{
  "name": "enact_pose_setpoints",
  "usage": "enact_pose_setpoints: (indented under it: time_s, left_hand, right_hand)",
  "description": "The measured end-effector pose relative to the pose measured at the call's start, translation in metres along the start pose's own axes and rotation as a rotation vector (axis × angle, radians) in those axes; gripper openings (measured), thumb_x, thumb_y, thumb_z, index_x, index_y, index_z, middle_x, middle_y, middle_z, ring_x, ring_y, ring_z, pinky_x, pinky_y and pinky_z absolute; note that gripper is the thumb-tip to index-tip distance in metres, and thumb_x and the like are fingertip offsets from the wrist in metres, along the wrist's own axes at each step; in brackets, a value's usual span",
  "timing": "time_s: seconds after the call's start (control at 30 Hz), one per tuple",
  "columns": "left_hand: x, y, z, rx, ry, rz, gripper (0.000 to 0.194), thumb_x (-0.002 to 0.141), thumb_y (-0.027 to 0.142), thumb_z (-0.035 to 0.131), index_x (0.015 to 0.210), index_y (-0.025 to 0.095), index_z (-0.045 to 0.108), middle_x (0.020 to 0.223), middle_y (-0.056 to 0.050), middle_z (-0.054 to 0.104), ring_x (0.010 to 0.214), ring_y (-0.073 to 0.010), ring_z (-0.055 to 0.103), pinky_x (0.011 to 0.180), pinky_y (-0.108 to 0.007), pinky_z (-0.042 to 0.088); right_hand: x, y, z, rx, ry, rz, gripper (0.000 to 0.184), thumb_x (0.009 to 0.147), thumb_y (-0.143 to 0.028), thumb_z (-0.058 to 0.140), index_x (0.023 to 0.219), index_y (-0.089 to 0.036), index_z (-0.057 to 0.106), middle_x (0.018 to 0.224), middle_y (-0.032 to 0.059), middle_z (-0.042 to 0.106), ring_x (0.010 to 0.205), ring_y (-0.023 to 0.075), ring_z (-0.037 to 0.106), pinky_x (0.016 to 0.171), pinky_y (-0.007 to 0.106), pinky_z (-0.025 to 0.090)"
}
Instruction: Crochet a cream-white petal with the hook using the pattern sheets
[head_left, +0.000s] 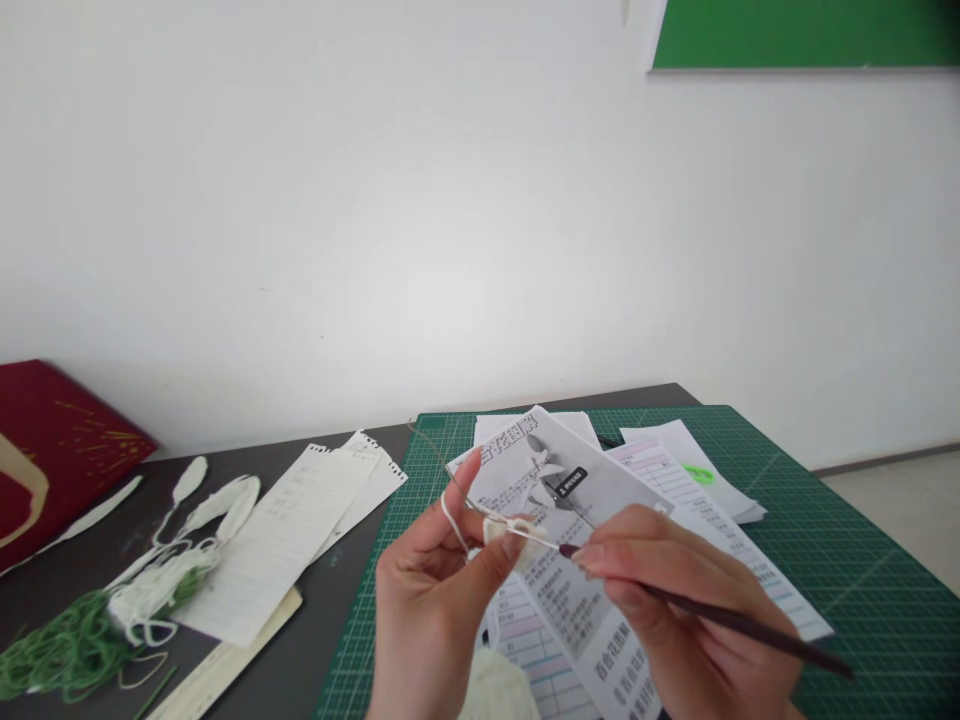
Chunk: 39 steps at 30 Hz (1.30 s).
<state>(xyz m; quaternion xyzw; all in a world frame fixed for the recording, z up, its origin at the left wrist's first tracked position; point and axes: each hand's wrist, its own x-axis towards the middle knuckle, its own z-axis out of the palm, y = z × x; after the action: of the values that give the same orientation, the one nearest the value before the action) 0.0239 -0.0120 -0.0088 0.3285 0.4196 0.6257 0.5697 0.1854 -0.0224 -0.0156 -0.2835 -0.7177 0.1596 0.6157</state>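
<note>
My left hand (431, 590) pinches a small cream crochet piece (514, 530) between thumb and fingers, with white yarn (452, 520) looped over the raised index finger. My right hand (675, 600) grips a dark crochet hook (735, 625) like a pencil, its tip touching the crochet piece. Both hands hover above printed instruction sheets (570, 500) lying on a green cutting mat (862, 560). A cream yarn ball (499, 690) peeks out below my hands.
On the dark table (337, 600) to the left lie white lined papers (277, 540), white crocheted petals (225, 505), a tangle of green and white yarn (82, 640) and a red bag (52, 440). A white wall rises behind.
</note>
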Motion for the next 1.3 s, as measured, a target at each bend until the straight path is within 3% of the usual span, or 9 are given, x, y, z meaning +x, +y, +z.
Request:
enact_pose_setpoints:
  time_s: [0.1, 0.2, 0.4, 0.53, 0.67, 0.8, 0.87, 1.1, 1.3]
  left_hand:
    - [0.002, -0.006, -0.003, 0.06, 0.029, 0.07, 0.049, 0.059, 0.015, 0.084, 0.105, 0.029, 0.074, 0.062, 0.003, 0.068, 0.068, -0.0136, 0.066, 0.074, -0.025, 0.053]
    - [0.003, -0.011, -0.004, 0.152, 0.077, 0.143, 0.031, 0.059, 0.019, 0.084, 0.09, 0.024, 0.078, 0.072, -0.001, 0.072, 0.084, -0.0213, 0.068, 0.083, -0.032, 0.052]
    - [0.005, -0.014, -0.003, 0.283, 0.122, 0.204, 0.013, 0.063, 0.028, 0.081, 0.072, 0.02, 0.077, 0.103, -0.009, 0.073, 0.11, -0.0317, 0.061, 0.095, -0.043, 0.047]
    - [0.006, -0.013, -0.003, 0.313, 0.148, 0.215, 0.015, 0.065, 0.029, 0.08, 0.076, 0.02, 0.077, 0.096, -0.009, 0.075, 0.107, -0.0313, 0.063, 0.093, -0.042, 0.05]
    - [0.003, -0.019, -0.005, 0.345, 0.198, 0.3, 0.035, 0.067, 0.026, 0.079, 0.102, 0.024, 0.074, 0.088, -0.005, 0.077, 0.102, -0.0286, 0.067, 0.09, -0.04, 0.053]
    - [0.0, -0.034, -0.011, 0.38, 0.195, 0.503, 0.029, 0.074, 0.022, 0.073, 0.102, 0.027, 0.074, 0.086, -0.001, 0.078, 0.093, -0.0242, 0.07, 0.091, -0.038, 0.052]
    - [0.0, -0.037, -0.013, 0.37, 0.098, 0.63, 0.033, 0.074, 0.017, 0.072, 0.104, 0.029, 0.073, 0.082, 0.0, 0.078, 0.082, -0.0208, 0.072, 0.086, -0.035, 0.054]
    - [0.003, -0.009, -0.008, 0.321, -0.044, 0.495, 0.042, 0.072, 0.016, 0.073, 0.111, 0.029, 0.071, 0.074, 0.001, 0.069, 0.071, -0.0133, 0.064, 0.075, -0.024, 0.053]
    - [0.005, -0.003, -0.01, 0.197, -0.036, 0.341, 0.042, 0.069, 0.017, 0.077, 0.109, 0.03, 0.072, 0.072, 0.002, 0.065, 0.076, -0.0134, 0.061, 0.086, -0.029, 0.048]
  right_hand:
    - [-0.001, 0.0, 0.005, -0.169, 0.012, -0.18, 0.024, 0.078, -0.001, 0.056, 0.096, -0.013, 0.067, 0.077, 0.0066, 0.072, 0.066, 0.015, 0.067, 0.054, 0.023, 0.055]
    - [-0.005, 0.001, 0.011, -0.335, 0.038, -0.342, 0.02, 0.081, -0.005, 0.055, 0.096, -0.011, 0.066, 0.074, 0.0062, 0.074, 0.062, 0.0147, 0.069, 0.054, 0.023, 0.056]
    - [-0.009, -0.01, 0.015, -0.547, -0.07, -0.326, 0.012, 0.086, -0.007, 0.057, 0.095, -0.009, 0.064, 0.073, 0.0081, 0.076, 0.066, 0.0164, 0.072, 0.06, 0.025, 0.059]
    - [-0.006, -0.014, 0.013, -0.632, -0.147, -0.376, 0.015, 0.09, -0.009, 0.052, 0.093, -0.011, 0.066, 0.077, 0.0084, 0.077, 0.073, 0.0171, 0.073, 0.063, 0.025, 0.06]
    - [-0.004, -0.012, 0.014, -0.668, -0.153, -0.451, 0.018, 0.091, -0.008, 0.05, 0.089, -0.013, 0.068, 0.078, 0.0065, 0.077, 0.073, 0.0161, 0.074, 0.066, 0.024, 0.061]
    - [-0.005, -0.012, 0.013, -0.672, -0.17, -0.416, 0.02, 0.091, -0.009, 0.049, 0.094, -0.012, 0.068, 0.082, 0.0084, 0.078, 0.079, 0.0162, 0.073, 0.071, 0.023, 0.061]
    - [-0.005, -0.012, 0.013, -0.668, -0.173, -0.385, 0.02, 0.092, -0.012, 0.05, 0.099, -0.014, 0.068, 0.086, 0.009, 0.077, 0.082, 0.0167, 0.073, 0.072, 0.024, 0.061]
    - [0.008, -0.006, 0.016, -0.589, -0.117, -0.423, 0.024, 0.09, -0.034, 0.057, 0.107, -0.02, 0.068, 0.098, 0.0114, 0.074, 0.084, 0.0219, 0.073, 0.07, 0.031, 0.062]
    - [0.005, 0.003, 0.012, -0.409, -0.104, -0.407, 0.019, 0.09, -0.025, 0.055, 0.103, -0.019, 0.069, 0.092, 0.0097, 0.075, 0.083, 0.0211, 0.073, 0.07, 0.031, 0.062]
